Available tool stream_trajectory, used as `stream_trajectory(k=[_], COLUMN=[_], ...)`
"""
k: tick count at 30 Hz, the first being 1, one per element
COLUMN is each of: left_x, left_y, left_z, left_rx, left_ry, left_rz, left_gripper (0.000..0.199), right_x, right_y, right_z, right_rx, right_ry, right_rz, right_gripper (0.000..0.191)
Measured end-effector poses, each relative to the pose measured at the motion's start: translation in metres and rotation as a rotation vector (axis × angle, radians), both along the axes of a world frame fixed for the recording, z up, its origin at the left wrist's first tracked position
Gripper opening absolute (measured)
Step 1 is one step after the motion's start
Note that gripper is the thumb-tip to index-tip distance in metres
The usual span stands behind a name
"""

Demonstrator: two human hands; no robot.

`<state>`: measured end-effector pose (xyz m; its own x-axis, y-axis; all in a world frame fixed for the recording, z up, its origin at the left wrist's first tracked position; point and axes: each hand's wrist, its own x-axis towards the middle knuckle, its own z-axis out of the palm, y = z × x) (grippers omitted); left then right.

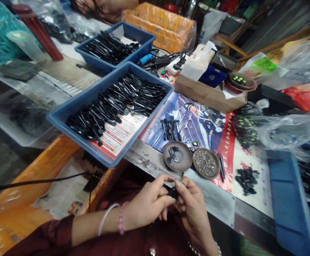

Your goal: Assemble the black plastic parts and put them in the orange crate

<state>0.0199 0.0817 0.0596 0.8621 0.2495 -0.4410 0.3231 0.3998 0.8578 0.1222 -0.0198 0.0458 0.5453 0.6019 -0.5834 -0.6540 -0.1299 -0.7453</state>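
My left hand [150, 202] and my right hand [193, 204] meet in front of my body, just off the table's front edge. Between their fingertips is a small black plastic part [173, 192], which both hands pinch; the fingers cover much of it. Just beyond them sits a brown bowl [184, 156] of small dark round pieces. Beside it, another brown bowl [216, 172] holds many small silvery metal pieces, too fine to name surely. A few slim black pieces [171, 128] lie on the printed poster behind the bowls, and a single black stick-like piece [221, 167] lies to the right.
A blue tray [80, 147] full of black parts stands at left, a second blue tray [88, 57] behind it. An orange crate [18, 192] is below left. Black pieces [247, 180] and another blue bin [285, 192] lie right. A cardboard box [208, 91] and another person's arm [114, 9] are farther back.
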Motion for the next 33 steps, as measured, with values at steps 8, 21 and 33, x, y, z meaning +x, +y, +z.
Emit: stream_trajectory(k=[8, 21, 33], left_x=[-0.007, 0.0, -0.002], left_y=[-0.002, 0.004, 0.011], left_z=[-0.002, 0.001, 0.0], left_rx=[-0.171, -0.235, -0.449], left_ry=[-0.053, 0.025, -0.327], left_rz=[0.093, -0.044, 0.007], left_gripper=[0.046, 0.034, 0.036], right_x=[-0.002, 0.001, -0.004], right_y=[-0.001, 0.002, -0.007], right_z=[0.005, 0.0, 0.005], right_rx=[0.044, 0.017, 0.102], right_ry=[-0.091, -0.011, 0.12], right_rz=[0.126, 0.03, 0.172], right_gripper=[0.043, 0.042, 0.037])
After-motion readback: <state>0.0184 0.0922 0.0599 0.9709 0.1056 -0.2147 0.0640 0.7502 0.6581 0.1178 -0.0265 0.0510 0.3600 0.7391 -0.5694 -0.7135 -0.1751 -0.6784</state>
